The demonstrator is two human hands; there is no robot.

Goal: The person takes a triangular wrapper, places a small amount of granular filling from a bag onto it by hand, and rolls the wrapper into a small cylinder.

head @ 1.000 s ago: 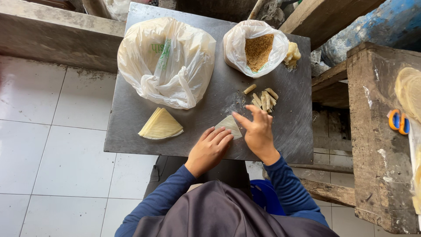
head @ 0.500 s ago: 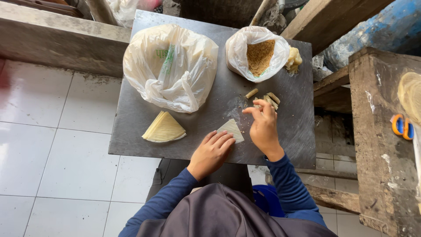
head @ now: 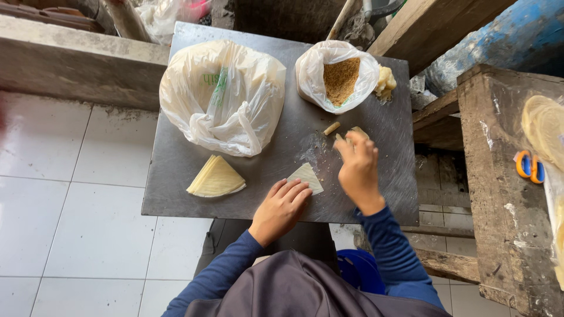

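Observation:
My left hand lies flat on the metal table, fingertips on a single triangular pastry sheet. My right hand is farther up the table, fingers curled over small rolled pastries, which it mostly hides; one roll lies just left of it. Whether it grips a roll cannot be told. A stack of triangular sheets rests at the left. A small open bag of brown crumbly filling stands at the far edge.
A large white plastic bag takes the table's far left. A pale lump sits beside the filling bag. A rough wooden bench with orange-handled scissors stands at the right. White floor tiles lie to the left.
My right hand has moved away from the single sheet up to the pile of rolls. My left hand has stayed on the sheet. The camera has shifted slightly.

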